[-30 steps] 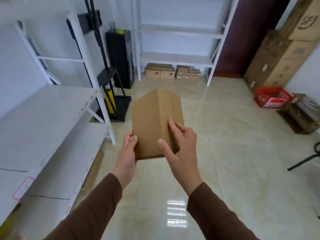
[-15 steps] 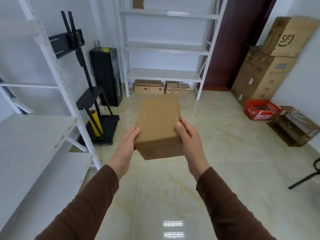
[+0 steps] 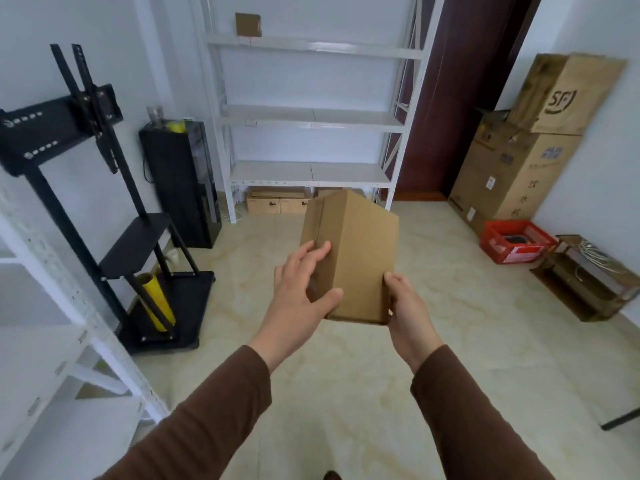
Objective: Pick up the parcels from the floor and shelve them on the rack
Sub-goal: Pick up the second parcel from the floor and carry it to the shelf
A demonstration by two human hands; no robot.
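I hold a plain brown cardboard parcel [image 3: 356,251] in front of me at chest height, standing on end and tilted. My left hand [image 3: 301,289] grips its left face, fingers spread over it. At the lower right corner my right hand [image 3: 405,306] clasps the parcel. A white metal rack [image 3: 311,116] stands against the far wall, with one small brown parcel [image 3: 248,25] on its top shelf. More brown parcels [image 3: 277,200] lie on the floor under its bottom shelf. A second white rack [image 3: 52,306] runs along my left side.
A black TV stand [image 3: 104,202] with a yellow roll [image 3: 157,301] stands at left, beside a black cabinet [image 3: 181,181]. Large cardboard cartons [image 3: 519,157] lean on the right wall, with a red crate [image 3: 516,240] and a wooden box [image 3: 588,275] beside them. The tiled floor [image 3: 346,393] stretches ahead.
The view has lifted and turned toward the far rack. The parcel has been turned upright in my hands, and my left hand has shifted from its edge onto its left face.
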